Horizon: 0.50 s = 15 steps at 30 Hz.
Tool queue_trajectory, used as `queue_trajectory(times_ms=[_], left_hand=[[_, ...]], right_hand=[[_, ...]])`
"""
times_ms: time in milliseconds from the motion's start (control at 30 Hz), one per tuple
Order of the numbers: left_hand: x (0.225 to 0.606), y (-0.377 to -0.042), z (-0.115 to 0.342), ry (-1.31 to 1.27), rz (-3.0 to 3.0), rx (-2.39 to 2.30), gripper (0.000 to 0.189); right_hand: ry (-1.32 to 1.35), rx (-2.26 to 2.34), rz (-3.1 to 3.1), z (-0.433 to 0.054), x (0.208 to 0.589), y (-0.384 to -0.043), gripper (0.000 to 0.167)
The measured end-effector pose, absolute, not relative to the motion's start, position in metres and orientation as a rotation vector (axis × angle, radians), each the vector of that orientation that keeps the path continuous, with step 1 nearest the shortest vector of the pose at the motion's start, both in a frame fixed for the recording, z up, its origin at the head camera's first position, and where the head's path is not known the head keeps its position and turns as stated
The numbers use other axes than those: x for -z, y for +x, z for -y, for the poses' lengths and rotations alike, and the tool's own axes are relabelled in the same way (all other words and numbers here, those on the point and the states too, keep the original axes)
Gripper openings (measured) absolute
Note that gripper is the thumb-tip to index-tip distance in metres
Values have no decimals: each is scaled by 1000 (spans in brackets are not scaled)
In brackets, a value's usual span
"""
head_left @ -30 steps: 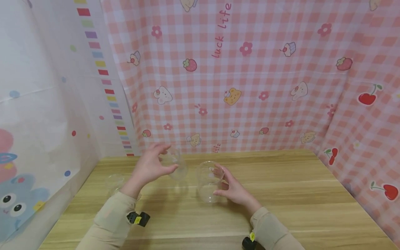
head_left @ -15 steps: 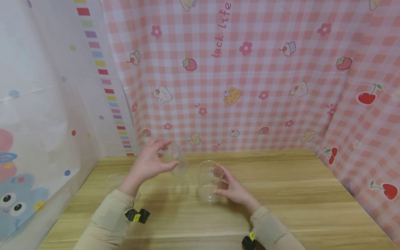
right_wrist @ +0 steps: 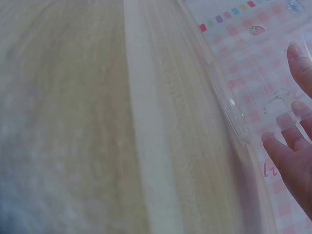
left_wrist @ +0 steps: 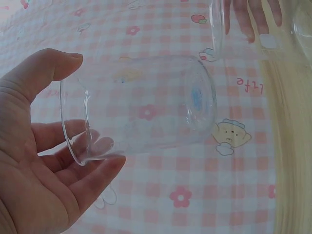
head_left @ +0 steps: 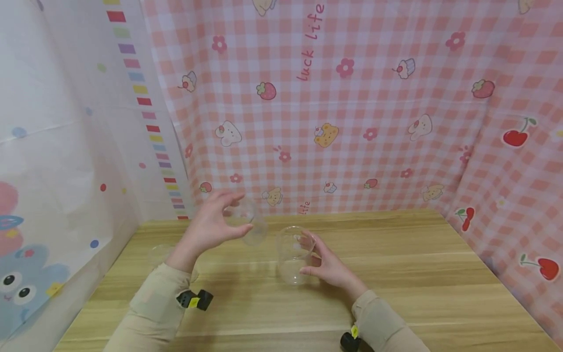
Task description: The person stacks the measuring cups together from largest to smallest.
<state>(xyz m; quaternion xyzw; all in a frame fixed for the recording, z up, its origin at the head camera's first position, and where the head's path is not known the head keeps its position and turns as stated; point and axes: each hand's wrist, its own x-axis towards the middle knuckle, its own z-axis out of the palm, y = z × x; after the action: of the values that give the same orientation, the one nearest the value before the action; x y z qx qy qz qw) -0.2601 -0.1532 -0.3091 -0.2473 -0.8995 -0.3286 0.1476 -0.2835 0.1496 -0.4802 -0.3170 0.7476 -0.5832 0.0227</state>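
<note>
My left hand (head_left: 211, 222) holds a clear cup (left_wrist: 151, 105) by its rim end, thumb on one side and fingers on the other. That cup is tilted above the table, its base pointing away from the palm. To the right, my right hand (head_left: 330, 264) grips the side of a second clear cup (head_left: 292, 273), which stands upright on the table with its mouth up. In the right wrist view only part of this cup (right_wrist: 234, 109) shows beside the fingers. Another clear object (head_left: 160, 252), partly hidden by my left forearm, is on the table at the left.
The wood-grain table (head_left: 396, 278) reaches back to a pink checked cloth (head_left: 352, 107). A white printed cloth (head_left: 66, 146) hangs along the left, and a cherry-patterned one (head_left: 523, 195) along the right.
My left hand has risen slightly with its cup, and the cup's base has tipped further up. The right hand and its cup stay in place.
</note>
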Motion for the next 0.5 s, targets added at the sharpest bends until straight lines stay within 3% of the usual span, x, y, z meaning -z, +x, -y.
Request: queue_trajectory(times_ms=[500], left_hand=[[293, -261, 134, -823, 2567, 940, 73]], right_hand=[[-976, 1793, -2329, -149, 480, -284, 93]])
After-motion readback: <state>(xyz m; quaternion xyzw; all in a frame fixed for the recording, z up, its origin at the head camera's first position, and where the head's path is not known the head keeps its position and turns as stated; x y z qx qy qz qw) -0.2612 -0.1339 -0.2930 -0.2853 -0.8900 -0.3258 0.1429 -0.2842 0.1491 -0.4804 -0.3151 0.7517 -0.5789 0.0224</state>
